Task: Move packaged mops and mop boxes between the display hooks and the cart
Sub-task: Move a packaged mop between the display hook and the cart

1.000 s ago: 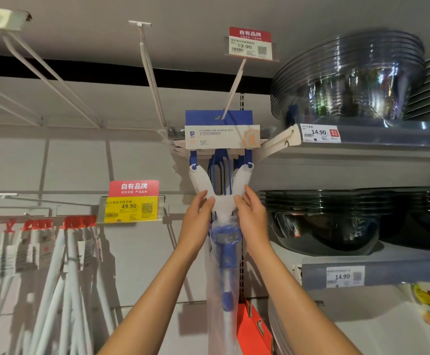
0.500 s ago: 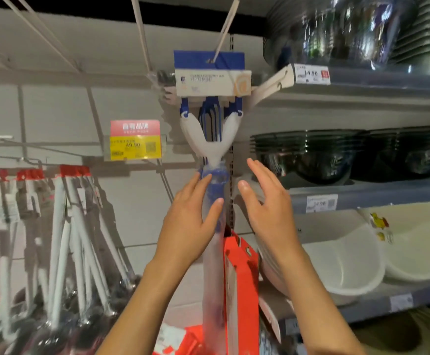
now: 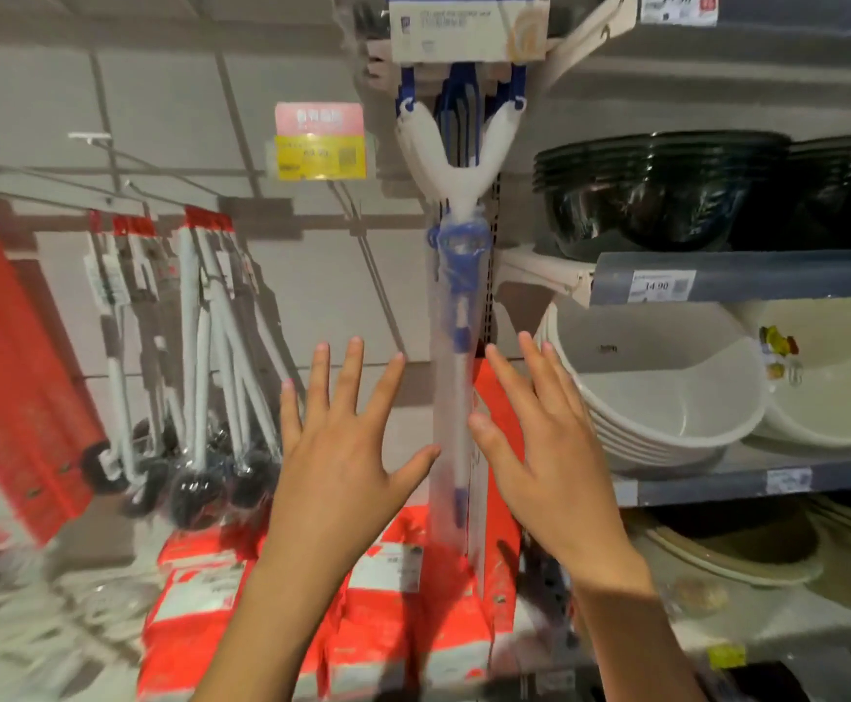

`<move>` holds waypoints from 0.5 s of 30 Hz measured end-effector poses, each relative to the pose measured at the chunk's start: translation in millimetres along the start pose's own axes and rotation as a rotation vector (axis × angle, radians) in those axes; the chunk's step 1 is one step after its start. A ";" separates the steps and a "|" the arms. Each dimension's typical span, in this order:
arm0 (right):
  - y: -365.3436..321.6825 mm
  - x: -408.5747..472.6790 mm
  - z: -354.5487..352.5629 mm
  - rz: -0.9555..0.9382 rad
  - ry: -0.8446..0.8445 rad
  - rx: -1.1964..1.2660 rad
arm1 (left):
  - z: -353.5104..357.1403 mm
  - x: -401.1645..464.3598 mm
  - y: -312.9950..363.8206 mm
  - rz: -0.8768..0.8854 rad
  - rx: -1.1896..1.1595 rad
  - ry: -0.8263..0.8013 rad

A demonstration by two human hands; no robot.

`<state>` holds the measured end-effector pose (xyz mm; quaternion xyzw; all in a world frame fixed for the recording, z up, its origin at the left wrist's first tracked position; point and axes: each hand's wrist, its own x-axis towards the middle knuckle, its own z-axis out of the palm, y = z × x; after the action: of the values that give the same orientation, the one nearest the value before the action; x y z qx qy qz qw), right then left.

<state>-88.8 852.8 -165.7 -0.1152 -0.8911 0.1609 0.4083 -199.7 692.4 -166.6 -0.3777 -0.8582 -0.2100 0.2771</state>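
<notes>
Nearest, left hand (image 3: 342, 448) and right hand (image 3: 540, 438) spread flat, fingers straight, gripping nothing; between them, hanging upright from its card header, blue-and-white sponge mop in clear plastic sleeve (image 3: 456, 397); left thumb tip touching or just beside it, unclear; behind, red mop boxes (image 3: 377, 600) below.

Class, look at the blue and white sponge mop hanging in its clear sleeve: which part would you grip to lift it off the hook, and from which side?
Probably the white Y-shaped yoke of the sponge mop, from the front with a hand on each arm. It sits just under the header card, and the sleeve below looks slippery.
</notes>
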 end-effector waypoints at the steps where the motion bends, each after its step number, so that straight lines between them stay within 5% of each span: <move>1: -2.5 -7.8 0.8 0.002 -0.031 0.008 | -1.8 -10.7 0.4 -0.017 -0.007 -0.004; 15: -88.4 -116.9 42.6 -0.114 -0.255 0.356 | -64.3 -198.9 -23.8 -0.492 -0.018 -0.009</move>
<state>-53.1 723.8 -238.9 0.0306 -0.8983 0.3053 0.3145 -85.9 535.0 -247.6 -0.1606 -0.9236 -0.2773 0.2104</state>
